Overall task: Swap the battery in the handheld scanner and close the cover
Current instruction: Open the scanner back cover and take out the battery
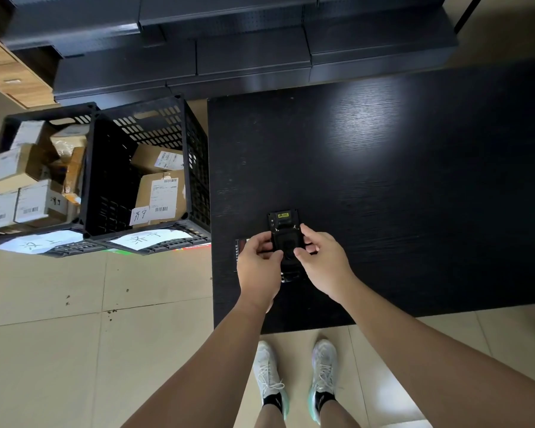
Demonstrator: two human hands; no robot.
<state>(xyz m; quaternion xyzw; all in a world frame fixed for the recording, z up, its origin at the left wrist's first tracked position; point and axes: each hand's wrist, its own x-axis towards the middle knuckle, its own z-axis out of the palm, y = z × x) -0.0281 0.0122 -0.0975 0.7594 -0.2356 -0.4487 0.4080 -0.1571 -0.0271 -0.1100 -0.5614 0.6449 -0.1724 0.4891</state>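
You hold the scanner (285, 242) back-up just above the tabletop (414, 180), your left hand (258, 257) and right hand (320, 254) grasping its sides, thumbs on the cover. It looks like the closing step; next, press until it seats.

Head camera, steep downward view over table (414, 180) edge.
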